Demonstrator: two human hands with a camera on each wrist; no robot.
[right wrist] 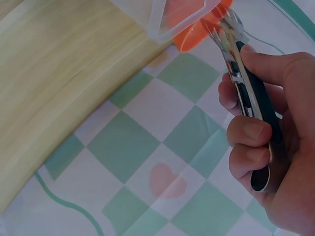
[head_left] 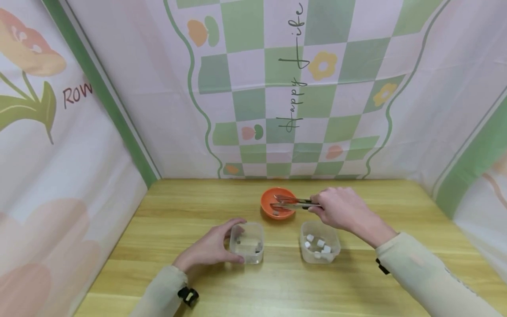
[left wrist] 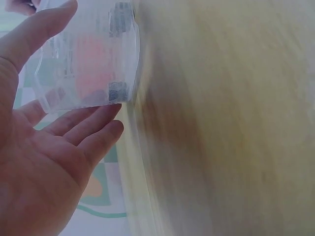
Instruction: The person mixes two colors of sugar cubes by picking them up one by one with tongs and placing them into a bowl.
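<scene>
A: Where's your clock set?
B: On the bench (head_left: 277, 284), midway between left tub (head_left: 250, 256) and right tub (head_left: 333, 234); 12 is the far edge.
A: How's the left hand (head_left: 210, 246)?
B: At 9. I have it spread wide about the left tub, thumb on the near side, fingers on the far. A few dark bits (head_left: 258, 249) show inside.
A: And the right hand (head_left: 342, 207)?
B: At 2. Fingers wrapped round the tongs (head_left: 296, 206), thumb along the handle. Tips point to 9, within the bowl's outline; I can't tell if they pinch anything.
A: The bowl (head_left: 267, 203)?
B: At 12, orange, flat on the bench. One small brownish piece (head_left: 275, 213) at its 6.
A: Right tub?
B: At 3, upright, white cubes (head_left: 321, 242) inside.
</scene>
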